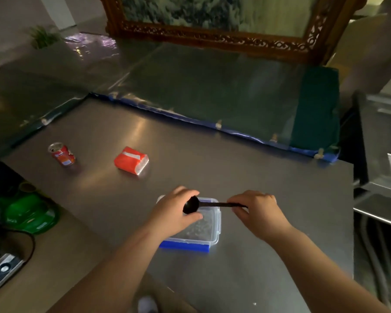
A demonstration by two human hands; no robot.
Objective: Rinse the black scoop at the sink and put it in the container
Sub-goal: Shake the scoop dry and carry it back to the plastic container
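The right hand [256, 210] is pinching the scoop [191, 204] by its handle; the left hand [175, 212] is cupping the bowl end, right over the open container [209, 224]. Looks nearly done, only the drop remaining.

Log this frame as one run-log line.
right hand: grips black scoop by handle | left hand: on scoop bowl | scoop: held level over clear container | container: open, on steel counter | phase: placing

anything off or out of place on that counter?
Nothing spilled or broken. The only stray items are an opened red can, standing upright, and a red packet left on the steel counter, far from the container where both hands hold the black scoop.
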